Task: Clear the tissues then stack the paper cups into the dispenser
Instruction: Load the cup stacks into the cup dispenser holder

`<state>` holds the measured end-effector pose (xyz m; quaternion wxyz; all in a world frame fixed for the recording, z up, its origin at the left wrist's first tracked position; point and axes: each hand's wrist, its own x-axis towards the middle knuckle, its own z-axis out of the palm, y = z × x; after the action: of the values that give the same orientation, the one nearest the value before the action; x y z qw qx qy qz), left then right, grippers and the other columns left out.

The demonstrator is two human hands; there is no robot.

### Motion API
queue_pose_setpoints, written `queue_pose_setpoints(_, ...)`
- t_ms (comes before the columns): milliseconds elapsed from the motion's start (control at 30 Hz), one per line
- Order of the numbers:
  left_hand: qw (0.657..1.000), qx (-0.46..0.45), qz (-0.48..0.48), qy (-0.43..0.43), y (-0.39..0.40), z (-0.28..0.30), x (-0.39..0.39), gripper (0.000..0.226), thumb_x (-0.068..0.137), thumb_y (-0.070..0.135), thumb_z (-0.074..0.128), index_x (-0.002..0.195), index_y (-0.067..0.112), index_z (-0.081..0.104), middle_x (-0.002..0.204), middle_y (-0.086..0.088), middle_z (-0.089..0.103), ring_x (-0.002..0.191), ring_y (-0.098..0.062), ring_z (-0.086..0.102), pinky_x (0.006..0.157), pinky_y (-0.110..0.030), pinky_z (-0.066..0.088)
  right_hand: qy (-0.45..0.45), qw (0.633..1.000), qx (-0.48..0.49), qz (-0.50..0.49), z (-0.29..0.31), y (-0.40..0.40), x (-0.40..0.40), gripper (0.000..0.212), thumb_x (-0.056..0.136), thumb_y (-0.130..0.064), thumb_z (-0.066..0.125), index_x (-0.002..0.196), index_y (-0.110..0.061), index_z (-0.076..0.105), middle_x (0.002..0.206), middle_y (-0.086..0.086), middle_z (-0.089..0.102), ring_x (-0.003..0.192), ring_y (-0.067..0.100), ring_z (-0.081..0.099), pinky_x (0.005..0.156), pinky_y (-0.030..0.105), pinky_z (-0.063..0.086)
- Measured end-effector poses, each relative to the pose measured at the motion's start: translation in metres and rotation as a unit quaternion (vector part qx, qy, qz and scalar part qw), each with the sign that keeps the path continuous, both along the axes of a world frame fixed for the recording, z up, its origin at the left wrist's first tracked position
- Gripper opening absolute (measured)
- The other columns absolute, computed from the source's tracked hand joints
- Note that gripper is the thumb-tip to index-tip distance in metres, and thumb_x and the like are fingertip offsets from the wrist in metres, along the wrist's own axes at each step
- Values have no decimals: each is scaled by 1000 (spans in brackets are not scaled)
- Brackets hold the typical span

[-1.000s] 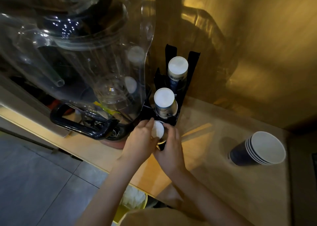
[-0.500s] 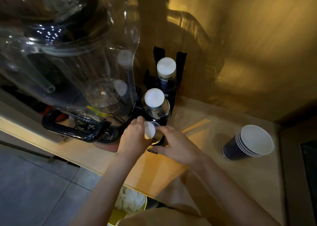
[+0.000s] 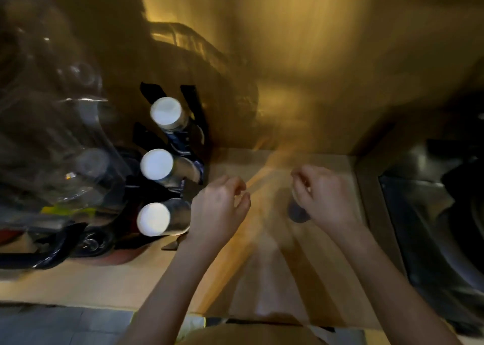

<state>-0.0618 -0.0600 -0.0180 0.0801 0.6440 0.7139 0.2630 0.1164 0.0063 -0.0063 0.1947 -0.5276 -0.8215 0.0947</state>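
Observation:
The black cup dispenser (image 3: 195, 105) stands at the back left of the wooden counter (image 3: 125, 279). It holds three columns of upturned paper cups, their white bottoms facing me: rear (image 3: 166, 110), middle (image 3: 156, 164), front (image 3: 153, 219). My left hand (image 3: 220, 208) hovers just right of the front column, fingers loosely curled and empty. My right hand (image 3: 323, 195) is curled over the top of the dark blue stack of paper cups (image 3: 297, 213), which it mostly hides. The view is motion-blurred.
A large clear water jug (image 3: 52, 135) on a black-handled base (image 3: 39, 262) fills the left side, close to the dispenser. A wooden wall (image 3: 288, 69) backs the counter. Dark blurred objects (image 3: 432, 213) lie past the counter's right edge. Grey floor tiles (image 3: 52, 326) show below.
Both hands left the front column of the dispenser, where a cup stack now sits. My right hand swung right onto the loose blue cup stack; my left hand drew back. The view shifted right.

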Motion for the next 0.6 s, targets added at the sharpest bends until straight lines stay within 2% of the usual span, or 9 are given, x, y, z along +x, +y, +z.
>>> queue_pose_setpoints(67,999,-15,-14,32,9,-16,7,18,84,29,56,99,20,58,103,-1,59,92,-17,57,63,-24,40,18,998,13,-51,-11,-5,16,16,87,-15,50,96,-11,63,90,11,67,85,28,61,70,35,46)
queue_pose_setpoints(133,996,-53,-52,55,25,-35,26,36,84,27,56,118,20,48,127,-4,48,115,-20,46,82,-31,44,30,993,17,-110,-28,-10,39,20,84,-9,53,102,-10,62,98,10,67,93,28,59,76,38,48)
queue_pose_setpoints(167,992,-76,-70,66,31,-42,35,46,83,27,57,126,19,41,137,-5,40,124,-22,38,93,-34,41,27,991,18,-128,-39,-12,48,24,83,-7,54,106,-9,61,102,11,66,96,29,58,79,39,48)
queue_pose_setpoints(233,985,-107,-103,92,43,-51,52,69,79,30,62,137,19,26,149,-8,26,134,-25,27,105,-37,33,8,986,-26,-164,-61,-15,63,37,84,-8,55,120,-9,52,118,11,61,109,28,52,90,38,45)
queue_pose_setpoints(300,980,-122,-129,92,54,-57,67,89,73,35,69,142,18,14,153,-8,17,138,-27,20,108,-39,29,-2,979,-97,-180,-79,-16,73,52,85,-13,54,134,-11,37,134,9,50,124,25,43,103,35,36)
queue_pose_setpoints(400,976,-141,-156,54,70,-60,85,107,65,46,72,144,15,7,154,-11,13,141,-29,15,112,-40,23,-11,971,-180,-158,-101,-14,80,64,85,-19,56,141,-12,24,145,8,39,132,23,34,110,32,28)
queue_pose_setpoints(500,973,-164,-158,33,84,-62,97,116,60,53,74,144,14,5,155,-13,9,142,-29,11,113,-42,22,-16,967,-225,-119,-114,-11,80,69,83,-19,56,142,-11,21,146,7,37,133,24,32,110,31,28)
queue_pose_setpoints(600,974,-179,-135,-3,89,-65,105,116,58,48,77,144,17,5,155,-12,9,139,-32,21,103,-45,34,-7,965,-252,-77,-122,-7,77,67,81,-17,56,141,-13,27,139,9,46,127,27,39,105,32,35)
